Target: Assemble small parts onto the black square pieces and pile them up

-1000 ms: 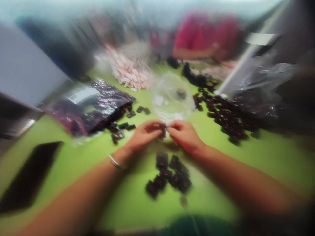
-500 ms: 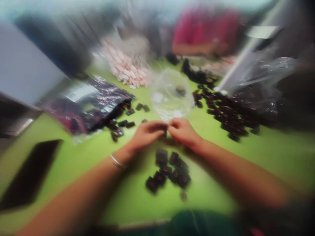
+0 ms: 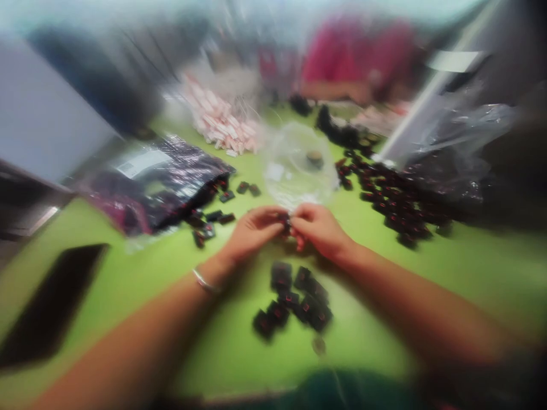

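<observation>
My left hand pinches a small black block between thumb and fingers. Against its right side my right hand is closed, its fingertips meeting at the block; whether they grip the block itself or a smaller piece is hidden. Just below both hands, several black blocks with red marks lie in a loose cluster on the green table. A round clear plastic bag with a dark round piece in it lies right beyond my fingers.
Dark parts spill from a shiny bag at left. A heap of black parts lies at right beside a clear bag. Pale pink pieces are piled behind. A flat dark slab lies at left. Across the table sits a person in pink.
Both hands stay in the same place. The black block between them now shows more plainly, and the right fingers have shifted slightly. The cluster below is unchanged.
</observation>
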`<control>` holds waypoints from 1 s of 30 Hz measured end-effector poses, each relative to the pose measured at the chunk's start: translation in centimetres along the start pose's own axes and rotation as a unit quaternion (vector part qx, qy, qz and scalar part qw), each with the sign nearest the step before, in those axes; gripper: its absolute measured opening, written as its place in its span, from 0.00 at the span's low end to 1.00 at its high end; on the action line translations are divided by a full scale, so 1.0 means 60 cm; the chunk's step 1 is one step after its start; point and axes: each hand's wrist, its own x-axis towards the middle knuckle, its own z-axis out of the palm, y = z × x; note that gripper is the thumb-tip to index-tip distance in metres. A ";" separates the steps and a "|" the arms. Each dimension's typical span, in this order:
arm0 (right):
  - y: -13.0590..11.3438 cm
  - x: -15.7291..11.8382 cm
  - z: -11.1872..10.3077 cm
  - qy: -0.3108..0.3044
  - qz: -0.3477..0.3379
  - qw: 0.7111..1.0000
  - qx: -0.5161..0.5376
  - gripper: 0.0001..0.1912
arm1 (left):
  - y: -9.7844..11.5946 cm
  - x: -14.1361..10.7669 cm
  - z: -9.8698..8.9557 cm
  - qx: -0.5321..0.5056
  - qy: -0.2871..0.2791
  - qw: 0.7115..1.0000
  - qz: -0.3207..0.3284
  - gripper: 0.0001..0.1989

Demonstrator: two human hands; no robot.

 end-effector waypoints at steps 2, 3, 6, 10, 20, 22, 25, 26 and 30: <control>0.002 0.000 0.003 0.008 0.002 1.000 -0.008 0.05 | 0.001 -0.002 0.003 0.020 0.009 1.000 0.006 0.15; 0.003 0.000 0.005 0.013 0.004 1.000 -0.017 0.05 | 0.000 -0.002 0.004 0.029 0.013 0.999 0.008 0.14; 0.011 0.002 0.013 0.039 0.004 0.997 -0.061 0.06 | -0.003 -0.004 0.006 0.059 0.040 0.997 0.021 0.14; 0.023 0.004 0.019 0.080 -0.051 0.986 -0.138 0.07 | -0.007 -0.005 0.004 0.099 0.068 0.992 0.043 0.13; 0.007 -0.001 0.012 0.016 0.024 0.997 0.068 0.08 | -0.004 0.003 -0.010 -0.081 -0.011 0.995 -0.056 0.17; 0.004 -0.002 0.010 0.016 0.027 0.998 0.052 0.07 | -0.004 0.003 -0.010 -0.069 -0.014 0.996 -0.053 0.16; 0.000 -0.003 0.008 0.019 0.022 1.000 0.005 0.05 | -0.003 0.001 -0.008 -0.029 -0.014 0.999 -0.037 0.16; 0.000 -0.003 0.007 0.023 0.021 0.999 -0.016 0.05 | -0.003 0.000 -0.006 -0.008 -0.010 0.999 -0.029 0.16; 0.002 0.002 0.008 0.046 0.017 0.992 -0.114 0.05 | -0.002 -0.007 0.005 0.079 0.024 0.996 0.030 0.13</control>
